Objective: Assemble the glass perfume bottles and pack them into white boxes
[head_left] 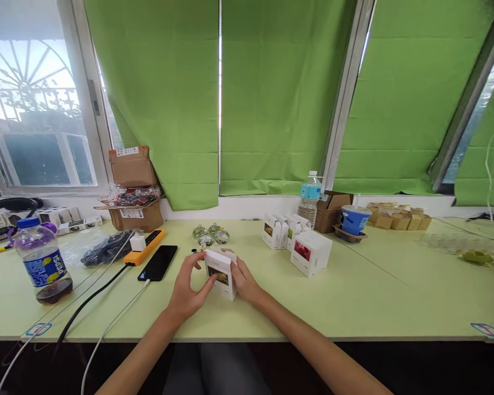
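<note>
A small white box (221, 278) with a dark picture on its front stands on the table in front of me. My left hand (188, 289) holds its left side, thumb on the front and fingers near the top edge. My right hand (246, 280) grips the right side, with a raised flap beside its fingers. Just behind the box, several shiny glass balls (206, 239) sit in a cluster. To the right are white cartons (273, 231) standing together and a larger white box (312, 253) with a red picture.
A black phone (158, 263), an orange power strip (150, 245) and a Pepsi bottle (45, 269) are at the left. Behind stand cardboard boxes (136, 214), a water bottle (310, 197) and a blue cup (353, 220). Cables cross the front edge at left.
</note>
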`<act>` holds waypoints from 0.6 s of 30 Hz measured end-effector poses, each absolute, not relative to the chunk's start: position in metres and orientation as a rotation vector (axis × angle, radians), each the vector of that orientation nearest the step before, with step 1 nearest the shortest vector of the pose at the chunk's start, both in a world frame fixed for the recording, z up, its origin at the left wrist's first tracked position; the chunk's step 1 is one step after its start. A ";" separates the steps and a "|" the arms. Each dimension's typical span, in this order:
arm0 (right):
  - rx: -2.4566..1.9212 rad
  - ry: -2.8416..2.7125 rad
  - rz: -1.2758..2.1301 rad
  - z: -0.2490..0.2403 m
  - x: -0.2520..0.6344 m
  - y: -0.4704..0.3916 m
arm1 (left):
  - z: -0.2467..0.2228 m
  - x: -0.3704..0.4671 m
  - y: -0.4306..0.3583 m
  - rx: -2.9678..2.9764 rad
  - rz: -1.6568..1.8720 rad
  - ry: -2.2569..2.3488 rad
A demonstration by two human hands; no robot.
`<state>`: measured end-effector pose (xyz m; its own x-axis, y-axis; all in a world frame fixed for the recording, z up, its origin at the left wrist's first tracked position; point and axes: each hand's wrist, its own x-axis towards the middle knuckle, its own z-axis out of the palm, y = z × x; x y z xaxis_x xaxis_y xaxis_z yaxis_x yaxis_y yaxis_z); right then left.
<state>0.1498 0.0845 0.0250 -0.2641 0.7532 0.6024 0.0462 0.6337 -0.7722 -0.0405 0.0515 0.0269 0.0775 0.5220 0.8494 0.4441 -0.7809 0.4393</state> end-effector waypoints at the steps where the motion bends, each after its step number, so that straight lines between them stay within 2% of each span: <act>1: -0.652 -1.720 0.735 0.028 0.150 0.083 | 0.027 -0.041 0.051 2.247 1.847 1.010; 6: -0.574 -1.817 0.380 0.045 0.157 0.073 | 0.029 -0.038 0.053 2.212 1.797 1.014; 10: -0.505 -1.948 0.249 0.049 0.164 0.065 | 0.029 -0.037 0.053 2.238 1.851 1.125; 14: -0.597 -1.879 0.256 0.050 0.161 0.062 | 0.031 -0.037 0.052 2.229 1.807 1.129; 18: -0.674 -1.746 0.463 0.052 0.158 0.060 | 0.032 -0.036 0.052 2.179 1.644 0.984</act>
